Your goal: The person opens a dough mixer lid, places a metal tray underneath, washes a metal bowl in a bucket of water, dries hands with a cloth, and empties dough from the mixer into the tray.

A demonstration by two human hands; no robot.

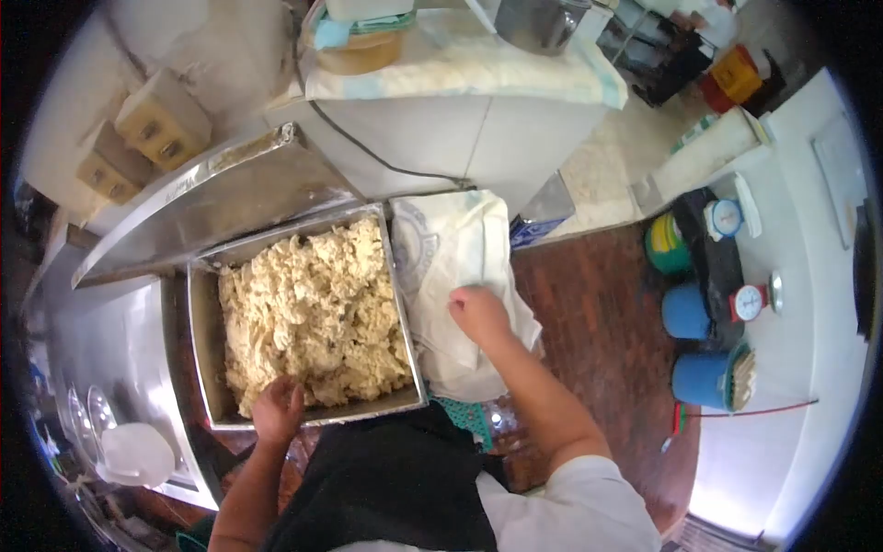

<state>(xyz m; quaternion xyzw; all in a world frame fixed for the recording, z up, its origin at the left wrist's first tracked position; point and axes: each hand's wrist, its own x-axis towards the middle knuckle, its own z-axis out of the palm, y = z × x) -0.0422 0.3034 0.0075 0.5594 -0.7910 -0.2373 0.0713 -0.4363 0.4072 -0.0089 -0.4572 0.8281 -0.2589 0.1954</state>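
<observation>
A deep rectangular metal container (200, 336) stands in front of me, filled with lumpy, pale yellow dough-like mass (313, 308). My left hand (278, 409) is at the container's near edge, against the lower left of the mass, its fingers curled; what they hold, if anything, is hidden. To the right of the container lies a white cloth (441, 267) with a faint printed mark. My right hand (478, 315) is closed over this cloth, and nothing can be made out between its fingers.
Behind the container leans a metal panel (230, 198). A metal counter (110, 340) with a translucent jug (136, 454) is at left. Blue buckets (699, 380) and a red scale (748, 302) stand at right. A person (713, 28) is at the far upper right.
</observation>
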